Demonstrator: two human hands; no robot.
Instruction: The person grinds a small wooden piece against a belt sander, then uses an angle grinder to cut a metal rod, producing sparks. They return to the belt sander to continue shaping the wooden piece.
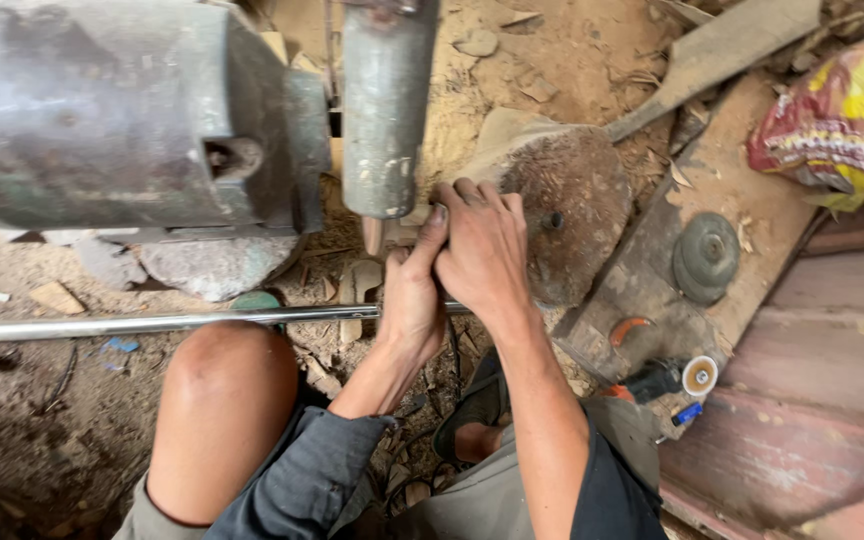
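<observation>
1. Your left hand (410,300) and your right hand (482,245) are bare. You wear no gloves, no rings and no watch.
2. Your arms are bare up to the elbows.
3. Your left sleeve (302,470) is dark blue-grey cloth. It is rolled up and bunched in soft folds near the elbow.
4. Your right sleeve (607,495) is very dark, almost black, and looks smooth.
5. Your shorts (482,505) are a dull grey-brown.
6. Your knee (217,375) is bare.
7. You wear a dark sandal (472,410) with a wide strap.
</observation>
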